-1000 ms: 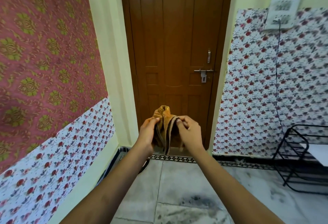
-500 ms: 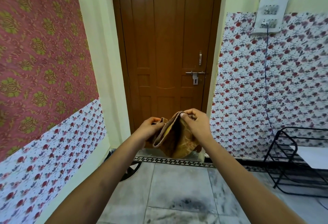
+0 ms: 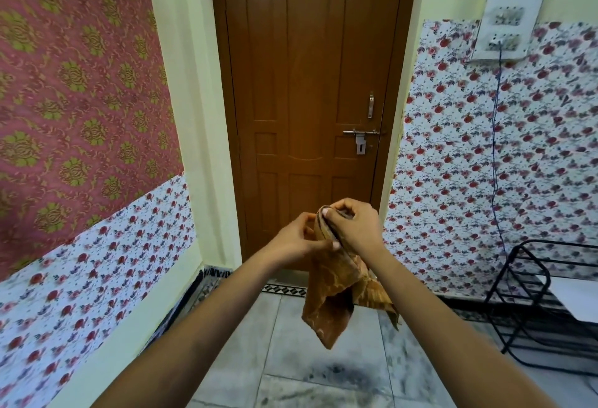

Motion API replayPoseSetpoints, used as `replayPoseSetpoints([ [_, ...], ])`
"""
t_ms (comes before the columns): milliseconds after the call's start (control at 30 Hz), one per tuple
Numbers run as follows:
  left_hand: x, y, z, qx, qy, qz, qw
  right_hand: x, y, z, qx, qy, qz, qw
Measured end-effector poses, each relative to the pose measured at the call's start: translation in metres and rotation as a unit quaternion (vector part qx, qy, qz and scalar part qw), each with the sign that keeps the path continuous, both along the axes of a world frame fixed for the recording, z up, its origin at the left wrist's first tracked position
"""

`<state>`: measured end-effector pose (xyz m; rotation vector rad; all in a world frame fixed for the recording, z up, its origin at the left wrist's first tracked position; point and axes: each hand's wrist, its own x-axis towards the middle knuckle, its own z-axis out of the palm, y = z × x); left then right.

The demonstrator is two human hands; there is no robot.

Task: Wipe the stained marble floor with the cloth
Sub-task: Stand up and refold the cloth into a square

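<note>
An orange-brown patterned cloth (image 3: 333, 304) hangs in the air in front of the door, its loose end pointing down over the floor. My right hand (image 3: 354, 228) pinches the cloth's folded top edge. My left hand (image 3: 296, 241) grips the same top edge from the left, touching the right hand. Below lies the grey marble floor (image 3: 291, 336), with a dark smudged stain (image 3: 339, 372) on a tile near the bottom middle.
A shut brown wooden door (image 3: 310, 100) stands straight ahead. Papered walls close in on the left (image 3: 81, 148) and right (image 3: 485, 165). A black metal rack (image 3: 524, 304) stands at the right, below a switchboard (image 3: 504, 22) with a hanging cord.
The cloth has dropped open and now hangs longer below my hands. Both hands have come closer together at its top edge.
</note>
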<state>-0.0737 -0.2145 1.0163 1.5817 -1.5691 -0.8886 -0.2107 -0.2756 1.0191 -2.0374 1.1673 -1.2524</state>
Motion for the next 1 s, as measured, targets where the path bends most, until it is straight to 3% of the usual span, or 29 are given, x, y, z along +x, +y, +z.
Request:
replayPoseSetpoints([
  [167, -0.007, -0.005, -0.008, -0.038, 0.005, 0.068, 0.997, -0.009, -0.010, 0.001, 0.022, -0.012, 0.001, 1.000],
  [267, -0.003, -0.010, -0.007, -0.105, -0.055, 0.105, 0.987, -0.012, -0.012, -0.001, 0.030, -0.020, 0.008, 0.999],
  [367, 0.001, -0.011, -0.010, -0.136, -0.071, 0.067, 0.986, -0.013, -0.014, -0.002, 0.042, -0.038, 0.004, 0.998],
  [500, -0.003, -0.006, -0.023, -0.160, -0.217, 0.043, 0.962, -0.013, -0.016, 0.002, 0.046, -0.041, -0.003, 0.998],
  [567, 0.002, -0.008, -0.021, -0.197, -0.239, 0.073, 0.948, -0.018, -0.017, 0.002, 0.042, -0.031, 0.003, 0.999],
  [667, 0.017, -0.007, -0.004, -0.194, -0.238, 0.035, 0.951, -0.029, -0.019, 0.001, 0.027, 0.033, -0.007, 0.999],
  [833, 0.029, -0.012, 0.029, -0.103, -0.396, -0.151, 0.900, -0.034, -0.015, -0.003, 0.025, 0.109, -0.022, 0.994],
  [1000, 0.039, -0.017, 0.054, -0.095, -0.441, -0.121, 0.884, -0.035, -0.009, -0.007, 0.063, 0.082, 0.072, 0.992],
])
